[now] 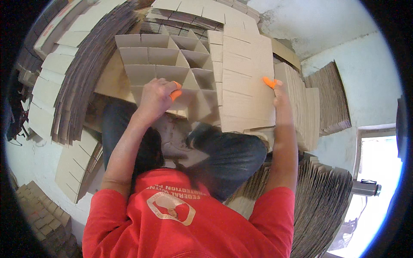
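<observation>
A partly assembled cardboard divider grid [189, 61] stands in front of me, its crossed strips forming open cells. My left hand [158, 95] is closed at the grid's near left part, apparently pinching a strip; the fingertips are partly hidden. Orange covers show on its fingers. At the right edge of a flat slotted cardboard sheet [247, 81], my right hand [280, 93] grips with an orange-covered digit on top and the other fingers hidden. That sheet lies beside the grid, above other slotted sheets.
Tall stacks of slotted cardboard [92, 56] rise on the left, with more stacks [297, 99] at the right and a cardboard pile [318, 202] by my right elbow. A pale wall [365, 81] and a bright doorway [378, 159] are at the right. My bent legs [228, 155] lie below the work.
</observation>
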A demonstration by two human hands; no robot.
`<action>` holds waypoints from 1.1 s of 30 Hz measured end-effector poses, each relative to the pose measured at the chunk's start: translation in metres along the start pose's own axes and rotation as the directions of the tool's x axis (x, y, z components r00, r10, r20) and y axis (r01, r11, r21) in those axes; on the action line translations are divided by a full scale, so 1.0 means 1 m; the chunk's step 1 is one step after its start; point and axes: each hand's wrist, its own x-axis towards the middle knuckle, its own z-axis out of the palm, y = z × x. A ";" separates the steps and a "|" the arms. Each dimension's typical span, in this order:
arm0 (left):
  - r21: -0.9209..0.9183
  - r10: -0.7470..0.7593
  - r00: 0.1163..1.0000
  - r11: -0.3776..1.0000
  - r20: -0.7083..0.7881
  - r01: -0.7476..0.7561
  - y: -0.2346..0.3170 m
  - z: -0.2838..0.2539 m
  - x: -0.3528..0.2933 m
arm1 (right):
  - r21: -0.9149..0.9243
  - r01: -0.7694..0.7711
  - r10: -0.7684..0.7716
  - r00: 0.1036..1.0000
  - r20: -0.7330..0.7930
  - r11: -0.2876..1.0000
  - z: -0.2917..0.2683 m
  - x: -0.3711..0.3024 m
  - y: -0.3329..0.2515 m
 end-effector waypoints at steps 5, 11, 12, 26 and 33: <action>-0.002 0.006 1.000 1.000 0.009 -0.006 -0.008 -0.002 -0.003 | 0.089 -0.041 0.047 0.997 -0.065 0.995 -0.005 -0.007 -0.050; 0.093 0.034 0.994 0.995 -0.101 -0.025 -0.012 -0.055 -0.010 | 0.016 0.423 -0.413 0.892 -0.183 0.906 -0.002 -0.056 -0.142; 0.165 -0.005 0.995 0.986 -0.096 0.020 -0.018 -0.065 -0.015 | 0.009 0.488 -0.476 0.855 -0.208 0.873 0.038 -0.093 -0.172; -0.136 -0.137 0.986 0.983 -0.096 0.123 -0.048 -0.047 -0.034 | -0.418 0.850 -0.758 0.494 0.426 0.320 0.243 -0.144 -0.209; -0.142 -0.138 0.984 0.982 -0.114 0.122 -0.047 -0.047 -0.033 | -0.544 0.822 -0.711 0.484 0.509 0.170 0.264 -0.148 -0.220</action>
